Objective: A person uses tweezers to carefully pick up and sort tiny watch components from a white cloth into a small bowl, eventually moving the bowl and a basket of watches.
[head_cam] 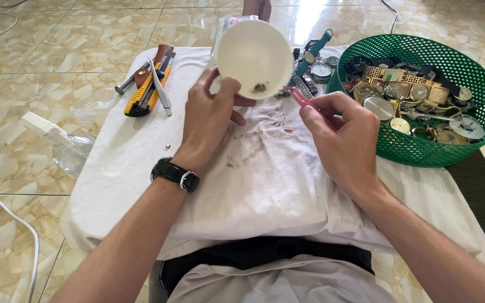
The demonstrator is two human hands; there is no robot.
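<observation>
Here the left hand (209, 115) tilts a bowl (255, 59) by its rim; the right hand (341, 132) pinches a half-hidden pink tool (297, 96) beside the basket (422, 151).

Tilted white bowl (255, 58) in left hand (211, 115), pink tool (300, 99) in right hand (343, 132)

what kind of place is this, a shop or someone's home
Probably a home floor used as an improvised watch-repair spot, not a fitted shop. The person works on a white cloth laid over a low support on the marble-patterned tile floor, beside a green basket of watches and parts and some hand tools.
</observation>
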